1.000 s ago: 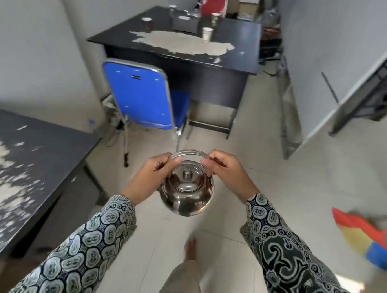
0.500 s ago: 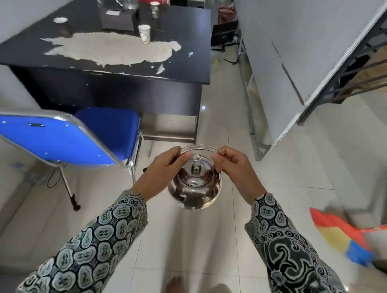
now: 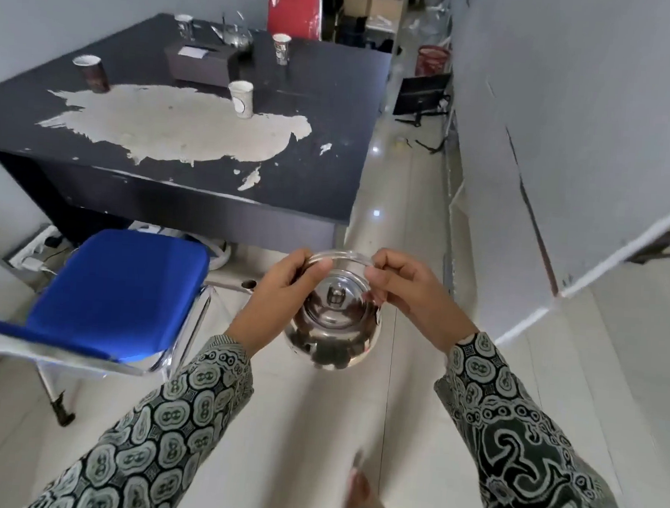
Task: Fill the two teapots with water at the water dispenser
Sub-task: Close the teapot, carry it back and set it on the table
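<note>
- Head view: one round, polished steel teapot, lid on, hangs in mid-air over the pale tiled floor, just beside the blue padded chair and in front of the black desk with the peeled top.
- The left hand pinches one end of the teapot's arched wire handle; the right hand pinches the other end, so both hands have curled fingers closed on it.
- Step in hand, as I judge it: carrying this pot through the room towards the dispenser, which is not in view.
- The next move calls for finding the tap, freeing one hand and lifting the lid.
- Count: a second small steel teapot stands at the far end of the desk; four paper cups on the desk; one dark tissue box; one red chair behind.
</note>
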Demonstrator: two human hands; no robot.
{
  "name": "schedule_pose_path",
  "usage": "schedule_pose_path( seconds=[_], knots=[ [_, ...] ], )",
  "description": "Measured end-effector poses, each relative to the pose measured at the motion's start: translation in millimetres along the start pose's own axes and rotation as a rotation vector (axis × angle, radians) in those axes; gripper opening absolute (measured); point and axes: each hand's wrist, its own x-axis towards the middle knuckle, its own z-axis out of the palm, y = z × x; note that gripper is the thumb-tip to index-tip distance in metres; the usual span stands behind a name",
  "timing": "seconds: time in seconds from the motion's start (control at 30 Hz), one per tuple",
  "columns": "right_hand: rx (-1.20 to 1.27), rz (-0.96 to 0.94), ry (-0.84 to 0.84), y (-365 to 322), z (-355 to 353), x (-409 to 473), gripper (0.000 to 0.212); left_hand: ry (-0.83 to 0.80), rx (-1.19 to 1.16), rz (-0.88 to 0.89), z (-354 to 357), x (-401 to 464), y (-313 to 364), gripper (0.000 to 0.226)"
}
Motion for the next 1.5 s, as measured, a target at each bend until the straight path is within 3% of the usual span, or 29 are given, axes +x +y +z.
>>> schedule_pose_path(
  seconds=[0.23,0.43,0.53,0.63,0.83,1.0,1.1,1.27,1.5],
  knots=[
    [-0.089,0.032,-0.246,-24,-81,114,0.022,0.064,-0.051,-0.016,18,120,2,0.03],
    [-0.151,0.051,-0.531,-31,-116,232,0.02,0.217,-0.03,-0.021,-1,217,-16,0.04],
    [-0.065,0.063,-0.668,-35,-122,289,0.02,0.337,-0.032,-0.059,-27,263,-18,0.045],
    [-0.018,0.059,-0.785,-44,-123,349,0.021,0.354,0.045,-0.035,-54,307,-14,0.05],
    [0.007,0.065,-0.934,-63,-108,464,0.022,0.719,0.17,0.095,-97,376,-9,0.029],
    [0.023,0.109,-0.939,-61,-90,545,0.022,1.015,0.333,0.051,-109,406,-31,0.023],
    [0.049,0.15,-0.938,-61,-77,597,0.022,1.006,0.529,-0.026,-118,421,-47,0.022],
    [0.132,0.198,-1.023,-69,-57,696,0.025,0.852,0.811,-0.114,-143,482,-64,0.037],
    [0.096,0.182,-1.145,-74,-16,822,0.025,0.766,1.087,-0.443,-205,573,-102,0.063]
  ],
)
